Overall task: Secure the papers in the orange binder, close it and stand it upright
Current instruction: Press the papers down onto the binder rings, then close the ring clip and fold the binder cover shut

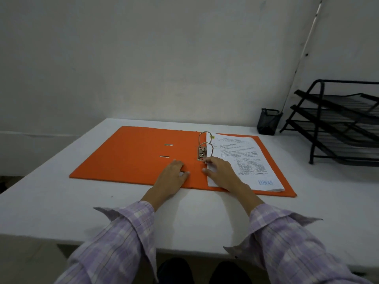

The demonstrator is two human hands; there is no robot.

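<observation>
The orange binder (131, 156) lies open and flat on the white table (61, 206). A stack of printed papers (246, 160) sits on its right half, threaded on the two metal rings (205, 140). The lever clamp (202, 152) lies just left of the papers. My left hand (172, 175) rests flat on the binder's spine area near the front edge, fingers spread. My right hand (221, 171) rests on the lower left corner of the papers, with a fingertip touching the base of the lever mechanism. Neither hand grips anything.
A black mesh pen cup (268, 121) stands at the back right. A black three-tier document tray (338, 124) fills the right side. A white wall rises behind the table. The table's front edge runs close to my sleeves.
</observation>
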